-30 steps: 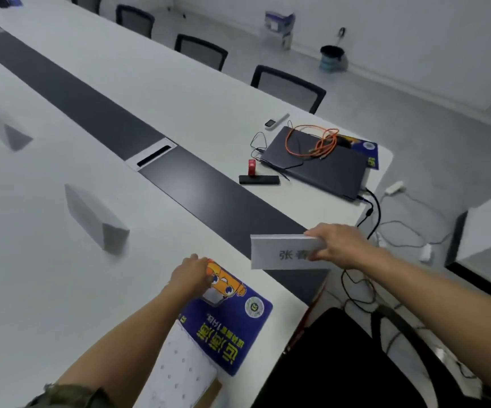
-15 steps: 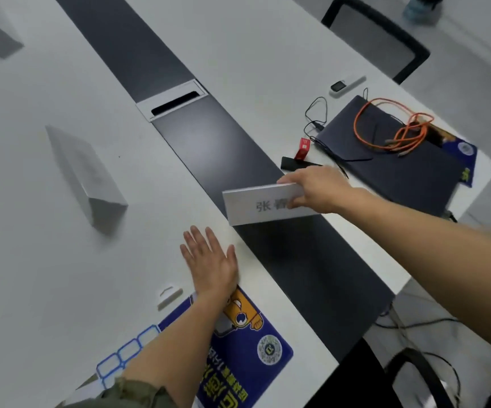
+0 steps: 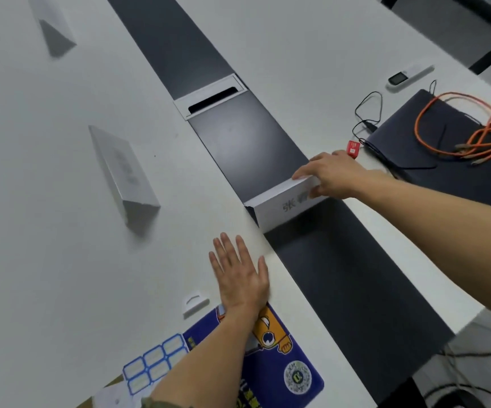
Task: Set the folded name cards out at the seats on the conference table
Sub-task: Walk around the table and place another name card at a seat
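Right hand (image 3: 334,176) pinches a card (image 3: 285,203) over the table's (image 3: 61,260) dark strip; left hand (image 3: 239,278) lies flat, fingers spread

Right hand (image 3: 334,175) grips the name card (image 3: 285,203) over the table's (image 3: 61,260) dark centre strip (image 3: 247,142); left hand (image 3: 239,278) rests flat.

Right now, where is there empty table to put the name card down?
Bare white table lies between the standing card and the left hand, and across the dark strip, beyond the hatch. Crowded: around the laptop and orange cable, and by the blue mat.
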